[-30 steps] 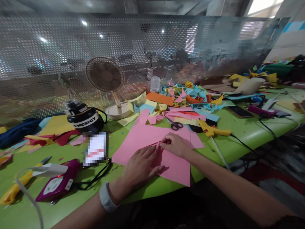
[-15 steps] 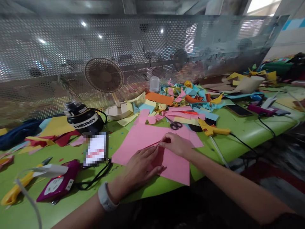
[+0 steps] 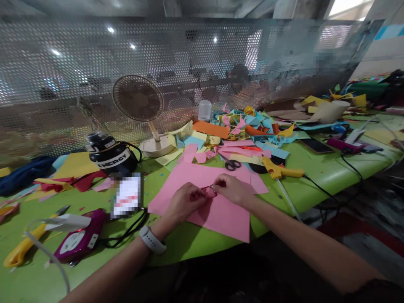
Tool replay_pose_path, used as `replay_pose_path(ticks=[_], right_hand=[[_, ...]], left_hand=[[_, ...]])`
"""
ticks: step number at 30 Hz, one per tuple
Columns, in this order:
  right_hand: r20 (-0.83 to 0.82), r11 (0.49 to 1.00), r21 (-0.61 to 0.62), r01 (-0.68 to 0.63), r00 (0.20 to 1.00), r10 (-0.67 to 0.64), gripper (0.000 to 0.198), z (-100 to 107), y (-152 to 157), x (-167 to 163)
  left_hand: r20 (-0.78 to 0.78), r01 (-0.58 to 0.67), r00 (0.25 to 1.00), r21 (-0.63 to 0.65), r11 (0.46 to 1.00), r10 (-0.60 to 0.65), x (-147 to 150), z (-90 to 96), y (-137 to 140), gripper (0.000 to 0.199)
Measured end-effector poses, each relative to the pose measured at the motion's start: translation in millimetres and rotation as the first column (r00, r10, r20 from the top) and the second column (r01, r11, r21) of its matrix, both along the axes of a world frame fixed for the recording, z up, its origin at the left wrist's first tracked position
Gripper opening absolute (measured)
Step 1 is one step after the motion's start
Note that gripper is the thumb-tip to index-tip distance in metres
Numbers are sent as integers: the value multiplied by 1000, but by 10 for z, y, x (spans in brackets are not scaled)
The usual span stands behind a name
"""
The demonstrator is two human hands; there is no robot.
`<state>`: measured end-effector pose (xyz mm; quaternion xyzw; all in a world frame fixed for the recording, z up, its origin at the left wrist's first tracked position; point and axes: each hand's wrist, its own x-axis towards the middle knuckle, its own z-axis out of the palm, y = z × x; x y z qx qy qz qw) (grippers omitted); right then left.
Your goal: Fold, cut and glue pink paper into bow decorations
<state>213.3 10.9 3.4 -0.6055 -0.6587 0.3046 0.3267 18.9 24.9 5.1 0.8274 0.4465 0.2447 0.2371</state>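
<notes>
Pink paper sheets (image 3: 227,223) lie on the green table in front of me. Over them, my left hand (image 3: 185,203) is closed, thumb and fingers pinching one end of a small pink paper strip (image 3: 208,190) with a darker red edge. My right hand (image 3: 232,190) pinches the strip's other end, its fingertips close to those of the left. The fingers cover part of the strip, so its full shape is hidden. Black-handled scissors (image 3: 232,164) rest just beyond my right hand, at the sheets' far edge.
A yellow glue gun (image 3: 280,169) lies to the right, another yellow tool (image 3: 25,246) to the left beside a purple device (image 3: 82,240). Behind stand a black bottle (image 3: 110,153), a fan (image 3: 138,98) and heaped coloured paper scraps (image 3: 252,126). A perforated metal screen (image 3: 189,50) rises beyond.
My left hand has gone from lying flat with fingers stretched on the pink paper to pinching the strip. The right hand stays in nearly the same place, and the strip is now lifted between both.
</notes>
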Motion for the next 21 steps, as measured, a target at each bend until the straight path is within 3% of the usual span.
replay_pose_path(ticks=[7,13,21], right_hand=[[-19,1000,-7,-14,1000,14,18,5,-3,-4],[66,998,11,-59,996,58,17,7,-6,10],[110,999,22,-43,993,40,24,12,7,-12]], left_hand=[[11,-7,1000,-14,1000,7,26,-3,9,8],[1,7,1000,-5,1000,-7,41,-39,28,23],[-56,10,998,13,1000,-9,37,-21,42,21]])
